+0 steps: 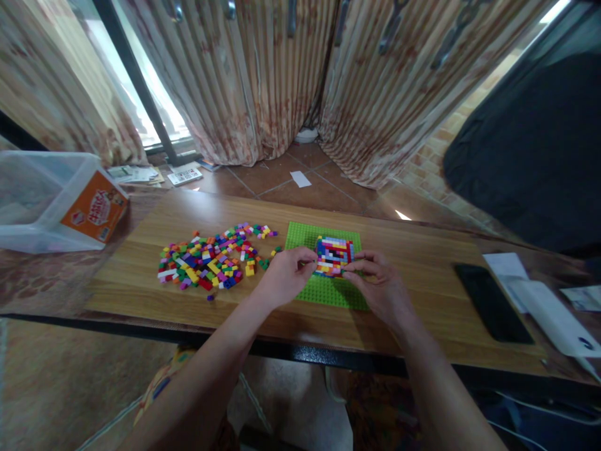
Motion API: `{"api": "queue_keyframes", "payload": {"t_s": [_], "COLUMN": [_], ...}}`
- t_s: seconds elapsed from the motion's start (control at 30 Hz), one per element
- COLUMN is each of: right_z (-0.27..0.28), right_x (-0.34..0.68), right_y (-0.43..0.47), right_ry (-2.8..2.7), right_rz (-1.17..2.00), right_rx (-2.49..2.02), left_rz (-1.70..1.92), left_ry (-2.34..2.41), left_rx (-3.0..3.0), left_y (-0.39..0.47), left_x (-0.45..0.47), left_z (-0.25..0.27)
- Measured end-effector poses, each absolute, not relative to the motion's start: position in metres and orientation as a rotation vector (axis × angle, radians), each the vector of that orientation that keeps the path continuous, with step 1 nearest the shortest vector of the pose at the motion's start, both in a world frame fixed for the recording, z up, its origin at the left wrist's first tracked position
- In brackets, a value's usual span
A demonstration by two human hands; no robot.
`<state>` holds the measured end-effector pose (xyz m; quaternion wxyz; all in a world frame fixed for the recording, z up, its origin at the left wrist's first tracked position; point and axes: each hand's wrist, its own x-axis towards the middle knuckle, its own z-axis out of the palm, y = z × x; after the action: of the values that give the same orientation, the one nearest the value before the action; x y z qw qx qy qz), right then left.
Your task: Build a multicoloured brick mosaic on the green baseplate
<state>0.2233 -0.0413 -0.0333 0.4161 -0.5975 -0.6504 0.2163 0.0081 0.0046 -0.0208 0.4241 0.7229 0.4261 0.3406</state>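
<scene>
Brick build [334,254]: side edges partly covered by both hands. Left hand [290,273]: contents of pinch too small to be identified. Right hand [379,282]: exact contact obscured. Green baseplate [328,294]: partly hidden beneath hands and build. Clear bin [75,181]: cut off by left edge. Metal implements [392,28]: blurred, some cropped by top edge. Dark cover [530,131]: cropped at right.

Bare forearms up front, bold printed clothing down below!
And here's the look: a smooth, tapering bare left forearm [225,360] at lower left, slim-fingered bare left hand [290,270] at centre; a matching bare right forearm [434,373] at lower right, bare right hand [381,285] just right of centre. Colourful patterned fabric clothing [165,378], yellow, red and blue, brightens the lower left, darker and shadowed along the bottom!
</scene>
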Motion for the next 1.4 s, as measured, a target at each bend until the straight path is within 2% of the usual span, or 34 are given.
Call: {"api": "queue_keyframes", "payload": {"t_s": [1.13,1.4], "right_z": [-0.039,-0.028], "right_x": [0.222,0.236], "right_y": [-0.037,-0.039], "right_ry": [-1.488,-1.449], "right_rz": [0.687,0.803], "right_rx": [-1.548,-1.572], "left_rz": [0.789,0.77], "left_ry": [1.176,1.342], "left_rx": [1.858,2.064], "left_y": [-0.003,0.019], "left_x": [0.01,-0.028], "left_z": [-0.018,-0.009]}}
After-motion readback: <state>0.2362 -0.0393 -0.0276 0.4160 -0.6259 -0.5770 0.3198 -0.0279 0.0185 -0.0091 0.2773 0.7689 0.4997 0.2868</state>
